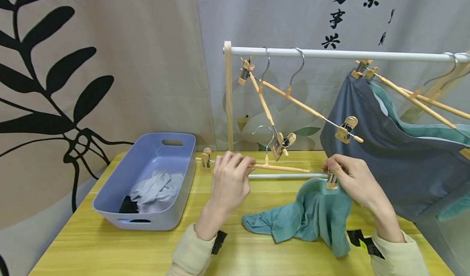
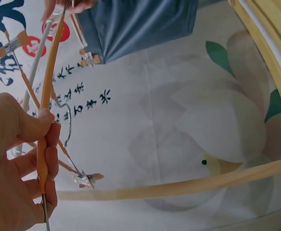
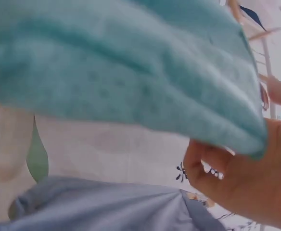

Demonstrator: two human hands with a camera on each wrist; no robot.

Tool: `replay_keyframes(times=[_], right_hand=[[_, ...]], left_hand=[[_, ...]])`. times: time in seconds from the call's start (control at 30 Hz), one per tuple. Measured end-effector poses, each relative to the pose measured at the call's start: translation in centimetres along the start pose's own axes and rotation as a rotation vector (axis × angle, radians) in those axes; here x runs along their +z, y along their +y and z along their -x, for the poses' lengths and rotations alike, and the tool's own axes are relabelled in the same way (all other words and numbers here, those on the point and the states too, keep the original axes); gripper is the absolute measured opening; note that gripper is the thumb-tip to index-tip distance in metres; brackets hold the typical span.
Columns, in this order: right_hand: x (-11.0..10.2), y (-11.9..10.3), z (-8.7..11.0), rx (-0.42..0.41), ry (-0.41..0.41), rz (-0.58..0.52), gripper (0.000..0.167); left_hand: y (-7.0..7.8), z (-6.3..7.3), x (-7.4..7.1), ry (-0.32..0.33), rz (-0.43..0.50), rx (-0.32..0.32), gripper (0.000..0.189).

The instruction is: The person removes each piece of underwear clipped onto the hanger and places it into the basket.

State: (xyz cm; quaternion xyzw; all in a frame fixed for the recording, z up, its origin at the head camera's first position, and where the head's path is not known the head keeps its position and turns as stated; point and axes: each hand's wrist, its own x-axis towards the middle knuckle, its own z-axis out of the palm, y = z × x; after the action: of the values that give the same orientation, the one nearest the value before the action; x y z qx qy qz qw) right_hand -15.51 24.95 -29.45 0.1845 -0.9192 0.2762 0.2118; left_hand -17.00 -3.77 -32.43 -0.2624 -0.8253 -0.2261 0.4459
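My left hand (image 1: 231,182) grips the wooden bar of a clip hanger (image 1: 282,168), held level above the table; its fingers curl round the bar in the left wrist view too. At the bar's right end my right hand (image 1: 354,178) pinches the hanger's clip (image 1: 331,181). A teal garment (image 1: 323,215), perhaps shorts, hangs from that clip by its upper edge, and its lower part lies crumpled on the table. In the right wrist view the teal cloth (image 3: 131,72) covers much of the picture and hides the clip. The hanger's left clip (image 1: 206,158) holds no cloth.
A blue basket (image 1: 110,186) with grey and black cloth (image 1: 156,190) inside stands on the table (image 1: 235,251) at left. Behind, a rack with a white rail (image 1: 330,54) carries bare clip hangers (image 1: 293,98) and, at right, hung dark grey (image 1: 385,166) and teal clothes.
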Motion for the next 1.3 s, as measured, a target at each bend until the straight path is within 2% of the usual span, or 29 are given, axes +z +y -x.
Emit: replay_keyframes(times=[0.2,0.37,0.6,0.93,1.3], right_hand=[[-0.18,0.35,0.09,0.044,-0.098,-0.185,0.019],[-0.43,0.24,0.15,0.136,-0.131,-0.252,0.02],[-0.45,0.12,0.13,0.121,-0.099,-0.237,0.017],[-0.54,0.02,0.09,0.133,-0.098,-0.184,0.014],[-0.51,-0.08,-0.01,0.109,-0.077,-0.168,0.012]], left_hand=[[-0.23,0.14,-0.18,-0.002,0.011,-0.006,0.007],[-0.32,0.15,-0.31,-0.008,0.013,-0.008,0.007],[-0.27,0.09,-0.37,-0.015,0.005,-0.01,0.007],[-0.17,0.01,-0.54,-0.021,0.011,-0.018,0.007],[-0.18,0.0,-0.58,-0.015,0.0,-0.017,0.008]])
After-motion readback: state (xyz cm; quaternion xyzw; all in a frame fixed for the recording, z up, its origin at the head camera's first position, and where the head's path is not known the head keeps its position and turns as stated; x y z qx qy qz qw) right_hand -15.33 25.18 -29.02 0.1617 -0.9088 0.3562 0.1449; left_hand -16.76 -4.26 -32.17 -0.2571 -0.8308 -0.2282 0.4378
